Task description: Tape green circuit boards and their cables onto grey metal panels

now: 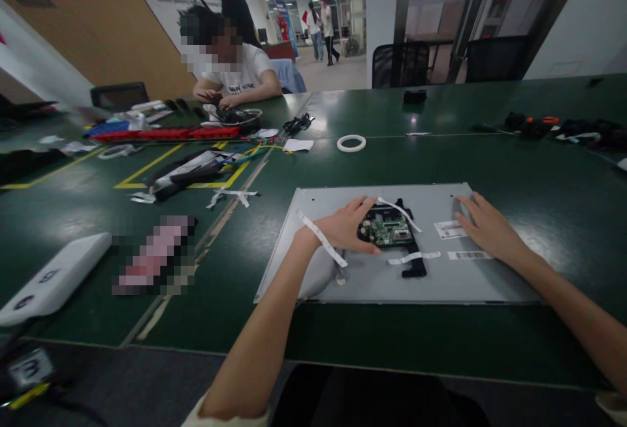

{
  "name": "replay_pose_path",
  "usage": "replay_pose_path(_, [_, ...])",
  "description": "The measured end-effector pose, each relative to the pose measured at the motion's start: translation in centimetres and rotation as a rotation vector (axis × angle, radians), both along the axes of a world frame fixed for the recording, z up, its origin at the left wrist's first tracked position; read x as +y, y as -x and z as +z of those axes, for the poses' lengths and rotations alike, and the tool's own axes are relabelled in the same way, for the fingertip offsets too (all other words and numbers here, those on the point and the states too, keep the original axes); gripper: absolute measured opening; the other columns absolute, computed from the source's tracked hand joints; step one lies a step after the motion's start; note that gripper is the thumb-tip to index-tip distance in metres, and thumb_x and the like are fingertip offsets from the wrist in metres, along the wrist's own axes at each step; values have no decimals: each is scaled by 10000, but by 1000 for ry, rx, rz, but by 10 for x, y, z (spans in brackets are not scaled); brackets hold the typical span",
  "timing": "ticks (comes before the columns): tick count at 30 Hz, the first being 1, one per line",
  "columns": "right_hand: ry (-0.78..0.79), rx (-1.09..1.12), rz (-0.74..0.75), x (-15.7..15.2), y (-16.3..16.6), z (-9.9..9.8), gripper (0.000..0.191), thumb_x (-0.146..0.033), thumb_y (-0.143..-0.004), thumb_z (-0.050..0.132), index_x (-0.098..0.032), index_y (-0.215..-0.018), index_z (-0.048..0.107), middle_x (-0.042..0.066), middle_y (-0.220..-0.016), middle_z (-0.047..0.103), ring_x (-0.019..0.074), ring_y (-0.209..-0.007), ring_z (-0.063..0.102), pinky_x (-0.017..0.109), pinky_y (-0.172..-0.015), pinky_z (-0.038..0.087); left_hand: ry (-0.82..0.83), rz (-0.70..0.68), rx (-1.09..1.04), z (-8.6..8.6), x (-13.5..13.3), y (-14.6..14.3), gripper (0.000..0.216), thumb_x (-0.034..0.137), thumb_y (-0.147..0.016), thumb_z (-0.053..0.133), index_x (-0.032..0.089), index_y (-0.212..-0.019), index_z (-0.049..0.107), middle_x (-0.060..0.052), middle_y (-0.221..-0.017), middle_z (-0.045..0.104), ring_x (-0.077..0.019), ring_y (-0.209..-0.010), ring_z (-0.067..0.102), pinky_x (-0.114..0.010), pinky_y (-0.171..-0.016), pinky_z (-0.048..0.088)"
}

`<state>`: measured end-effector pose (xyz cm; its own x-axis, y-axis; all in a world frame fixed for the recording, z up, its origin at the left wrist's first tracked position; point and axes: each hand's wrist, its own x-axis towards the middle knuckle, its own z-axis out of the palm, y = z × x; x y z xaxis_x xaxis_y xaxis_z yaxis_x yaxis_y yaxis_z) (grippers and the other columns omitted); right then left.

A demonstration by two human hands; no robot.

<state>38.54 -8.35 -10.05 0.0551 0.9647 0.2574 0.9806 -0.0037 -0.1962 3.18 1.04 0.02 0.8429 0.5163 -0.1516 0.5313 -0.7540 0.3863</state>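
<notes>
A flat grey metal panel (362, 288) lies on the green table in front of me. On its middle sits a green circuit board (392, 234) in a black bracket (415, 265). White tape strips lie over it: one strip (414, 258) crosses the bracket, another (399, 213) runs along the board's upper side. My left hand (345, 226) has its fingers spread at the board's left edge, and a longer tape strip (321, 237) crosses its wrist area. Over the panel's right side, near a white label (448, 230), my right hand (490, 228) is open with fingers stretched out.
Beyond the panel lies a tape roll (351, 143). To the left are a white device (56, 277), a blurred pink item (159, 254) and a dark bundle with cables (191, 171). A person (245, 71) sits across the table. Dark items (533, 125) lie far right.
</notes>
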Motion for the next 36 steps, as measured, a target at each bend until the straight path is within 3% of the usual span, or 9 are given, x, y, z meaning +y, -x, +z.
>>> replay_pose_path(9, [28, 1, -20, -2, 3, 5, 575, -476, -899, 295, -142, -1353, 409, 185, -1388, 306, 314, -1286, 326, 450, -1028, 323, 51, -64, -150, -6, 6, 0, 1096, 555, -590, 695, 158, -1438, 126, -154, -1442, 234, -322, -1322, 280, -447, -1107, 261])
replay_pose_path(20, [24, 33, 11, -3, 2, 7, 562, -481, -902, 288, -157, -1343, 413, 177, -1380, 317, 322, -1282, 328, 476, -1009, 337, 44, -16, -74, 2, 1, -1, 1066, 478, -595, 695, 222, -1452, 114, -114, -1472, 232, -315, -1346, 252, -461, -1107, 259])
replay_pose_path(26, [30, 41, 24, 0, -1, 4, 577, -496, -897, 290, -145, -1334, 428, 185, -1362, 343, 318, -1257, 361, 471, -991, 360, -2, -43, -89, -2, 2, 0, 1063, 475, -607, 687, 178, -1452, 114, -138, -1477, 221, -307, -1346, 251, -421, -1100, 277])
replay_pose_path(30, [-5, 3, -9, -1, 1, 3, 570, -479, -890, 304, -144, -1331, 440, 184, -1366, 350, 342, -1280, 321, 530, -990, 337, -75, 3, 18, 0, -1, -1, 1099, 557, -599, 681, 182, -1455, 101, -163, -1506, 148, -358, -1378, 128, -527, -1102, 176])
replay_pose_path(33, [-77, -25, -4, -3, 11, 13, 544, -454, -887, 319, -158, -1325, 448, 162, -1377, 359, 346, -1305, 279, 566, -998, 316, -119, 52, 33, 4, -6, -7, 981, 657, -693, 556, 217, -1453, 118, -132, -1526, 106, -339, -1394, 62, -566, -1095, 102])
replay_pose_path(36, [-150, 15, 143, -6, 30, 32, 501, -408, -895, 337, -184, -1333, 435, 109, -1367, 401, 278, -1301, 315, 505, -1048, 308, -183, 103, -54, 4, -9, -18, 654, 571, -890, 284, 230, -1437, 177, -69, -1525, 161, -237, -1407, 79, -499, -1115, 94])
